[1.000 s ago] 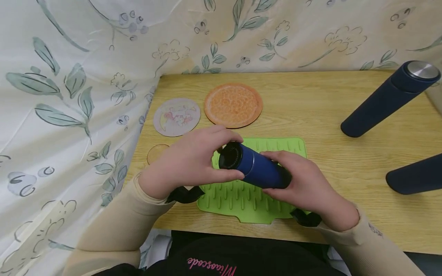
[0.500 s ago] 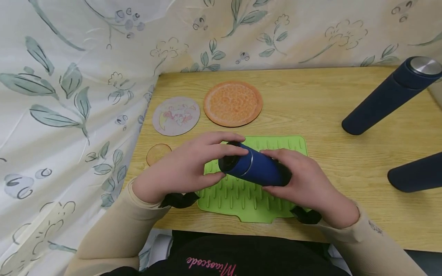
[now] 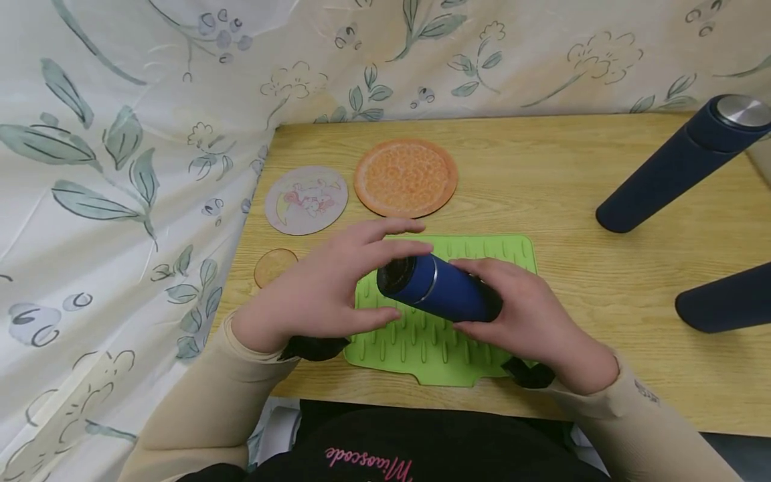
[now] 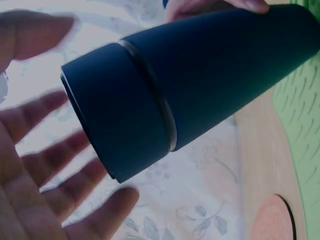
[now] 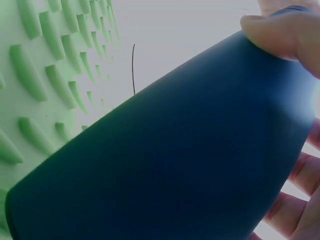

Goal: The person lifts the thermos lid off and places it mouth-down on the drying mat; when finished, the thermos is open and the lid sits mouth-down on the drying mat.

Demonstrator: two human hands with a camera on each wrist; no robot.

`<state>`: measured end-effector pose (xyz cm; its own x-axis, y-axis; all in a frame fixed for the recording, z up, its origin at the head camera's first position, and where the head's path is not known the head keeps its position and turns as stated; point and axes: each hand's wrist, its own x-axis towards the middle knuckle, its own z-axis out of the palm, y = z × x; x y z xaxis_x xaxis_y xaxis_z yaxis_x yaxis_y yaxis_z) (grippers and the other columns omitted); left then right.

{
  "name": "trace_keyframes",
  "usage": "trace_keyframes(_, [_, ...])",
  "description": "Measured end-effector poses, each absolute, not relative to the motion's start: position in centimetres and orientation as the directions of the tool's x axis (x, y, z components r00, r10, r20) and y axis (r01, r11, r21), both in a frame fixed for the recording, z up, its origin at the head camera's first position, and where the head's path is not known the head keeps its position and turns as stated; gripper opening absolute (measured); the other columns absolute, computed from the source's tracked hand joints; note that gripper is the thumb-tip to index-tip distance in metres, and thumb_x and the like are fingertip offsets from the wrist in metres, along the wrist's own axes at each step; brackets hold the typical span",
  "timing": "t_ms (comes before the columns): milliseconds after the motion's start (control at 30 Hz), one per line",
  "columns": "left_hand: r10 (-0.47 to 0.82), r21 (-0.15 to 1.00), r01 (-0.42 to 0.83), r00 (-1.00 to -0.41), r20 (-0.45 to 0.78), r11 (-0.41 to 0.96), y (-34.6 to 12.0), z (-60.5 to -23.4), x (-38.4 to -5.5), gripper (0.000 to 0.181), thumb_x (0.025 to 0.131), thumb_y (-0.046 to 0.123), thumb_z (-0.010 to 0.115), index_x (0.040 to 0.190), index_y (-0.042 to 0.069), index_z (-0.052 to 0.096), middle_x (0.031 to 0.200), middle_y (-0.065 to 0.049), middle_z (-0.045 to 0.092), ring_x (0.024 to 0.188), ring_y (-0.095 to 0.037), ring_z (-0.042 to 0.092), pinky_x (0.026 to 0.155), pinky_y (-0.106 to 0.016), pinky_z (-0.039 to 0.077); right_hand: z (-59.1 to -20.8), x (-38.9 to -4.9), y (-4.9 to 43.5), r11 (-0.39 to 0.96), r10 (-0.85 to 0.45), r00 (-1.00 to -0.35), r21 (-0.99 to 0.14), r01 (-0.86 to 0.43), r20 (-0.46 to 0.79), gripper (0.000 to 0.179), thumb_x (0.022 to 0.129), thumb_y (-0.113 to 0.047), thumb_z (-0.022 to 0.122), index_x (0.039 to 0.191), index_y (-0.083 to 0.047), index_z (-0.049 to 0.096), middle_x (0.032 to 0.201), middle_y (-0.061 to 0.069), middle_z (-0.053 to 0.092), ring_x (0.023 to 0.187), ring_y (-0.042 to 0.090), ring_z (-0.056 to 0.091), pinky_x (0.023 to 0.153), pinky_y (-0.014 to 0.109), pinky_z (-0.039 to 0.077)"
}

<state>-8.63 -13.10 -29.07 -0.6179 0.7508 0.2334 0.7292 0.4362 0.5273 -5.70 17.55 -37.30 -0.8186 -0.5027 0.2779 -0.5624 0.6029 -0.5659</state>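
A blue thermos [image 3: 454, 291] with a silver ring below its lid [image 4: 115, 110] is held tilted over a green ribbed mat [image 3: 415, 348]. My right hand [image 3: 527, 308] grips the lower body, its thumb [image 5: 275, 35] on one side and fingers on the other in the right wrist view. Around the lid end, my left hand [image 3: 331, 288] has its fingers spread and extended. The left wrist view shows the left thumb [image 4: 40, 37] apart from the lid, and the fingers reach behind the lid's far edge.
An orange patterned disc [image 3: 406, 179], a pale disc with a cartoon print [image 3: 307, 201] and a small tan disc [image 3: 275, 266] lie on the left of the wooden table [image 3: 530, 161]. At the right stand two dark navy thermoses, a far one [image 3: 668, 167] and a nearer one [image 3: 729, 301].
My left hand has loosened from the lid end, and its fingers and thumb have spread wider. The thermos has shifted slightly left, with my right hand still gripping it.
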Motion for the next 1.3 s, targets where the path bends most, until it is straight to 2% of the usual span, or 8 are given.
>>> trace_keyframes(100, [0.819,0.528,0.784,-0.514,0.255,0.327,-13.3,-29.1,-8.7,0.067,0.088,-0.001,0.079,0.152,0.013,0.066,0.167,-0.012,0.052,0.153,-0.029,0.050,0.120,-0.049,0.049,-37.2,-5.7,17.6,0.608,-0.505,-0.813,-0.550,-0.573,0.289,0.090,0.070,-0.019,0.106,0.150,-0.012,0.066,0.132,0.012,0.077,0.117,0.035,0.075,0.092,0.060,0.063])
trace_keyframes(167, [0.820,0.526,0.784,-0.514,0.251,0.330,-13.3,-29.1,-8.7,0.066,0.087,-0.003,0.076,0.150,0.013,0.067,0.164,-0.013,0.055,0.150,-0.029,0.053,0.119,-0.047,0.050,-37.1,-5.6,17.5,0.608,-0.504,-0.809,-0.541,-0.581,0.303,0.090,0.070,-0.019,0.106,0.150,-0.012,0.066,0.133,0.011,0.077,0.118,0.034,0.075,0.093,0.060,0.063])
trace_keyframes(467, [0.622,0.442,0.648,-0.750,0.225,0.621,-12.5,-28.7,-7.7,0.064,0.091,0.055,0.086,0.134,0.008,0.074,0.112,-0.001,0.078,0.093,-0.014,0.070,0.079,-0.035,0.060,-36.4,-4.8,17.2,0.618,-0.496,-0.761,-0.447,-0.647,0.417,0.089,0.067,-0.021,0.107,0.146,-0.012,0.069,0.131,0.010,0.078,0.117,0.032,0.076,0.090,0.058,0.064])
trace_keyframes(667, [0.726,0.444,0.763,-0.620,0.299,0.469,-13.3,-28.9,-7.6,0.074,0.088,0.035,0.093,0.152,0.014,0.064,0.159,-0.009,0.060,0.143,-0.027,0.059,0.113,-0.048,0.054,-36.2,-4.9,17.4,0.633,-0.474,-0.758,-0.425,-0.647,0.448,0.090,0.065,-0.019,0.107,0.146,-0.011,0.069,0.129,0.012,0.079,0.115,0.033,0.076,0.088,0.057,0.063])
trace_keyframes(800, [0.779,0.497,0.795,-0.540,0.317,0.349,-13.9,-29.0,-7.6,0.066,0.089,0.006,0.085,0.151,0.014,0.064,0.165,-0.012,0.053,0.149,-0.030,0.053,0.118,-0.050,0.050,-36.1,-5.0,17.5,0.636,-0.470,-0.759,-0.423,-0.645,0.450,0.090,0.065,-0.018,0.107,0.147,-0.012,0.069,0.129,0.012,0.079,0.114,0.033,0.076,0.088,0.057,0.063])
trace_keyframes(1000, [0.654,0.558,0.673,-0.703,0.278,0.486,-13.6,-29.0,-7.6,0.054,0.089,0.028,0.091,0.136,0.008,0.071,0.128,-0.005,0.073,0.114,-0.018,0.068,0.095,-0.038,0.060,-36.1,-5.0,17.3,0.635,-0.490,-0.752,-0.411,-0.655,0.442,0.088,0.066,-0.020,0.107,0.145,-0.012,0.070,0.128,0.011,0.079,0.114,0.033,0.077,0.089,0.058,0.063])
trace_keyframes(1133, [0.529,0.528,0.536,-0.829,0.182,0.659,-13.2,-29.1,-7.3,0.054,0.089,0.054,0.087,0.121,0.013,0.073,0.099,0.002,0.072,0.086,-0.015,0.063,0.074,-0.036,0.055,-36.1,-4.9,17.2,0.635,-0.506,-0.747,-0.399,-0.661,0.432,0.086,0.066,-0.022,0.107,0.144,-0.012,0.071,0.127,0.010,0.079,0.115,0.033,0.077,0.091,0.058,0.063])
trace_keyframes(1300, [0.593,0.526,0.618,-0.768,0.243,0.584,-13.9,-29.2,-7.2,0.067,0.088,0.046,0.091,0.141,0.011,0.069,0.138,-0.005,0.071,0.126,-0.022,0.067,0.103,-0.046,0.057,-36.1,-5.1,17.1,0.640,-0.498,-0.742,-0.387,-0.664,0.448,0.088,0.065,-0.021,0.107,0.144,-0.012,0.071,0.124,0.010,0.080,0.111,0.033,0.077,0.088,0.057,0.063])
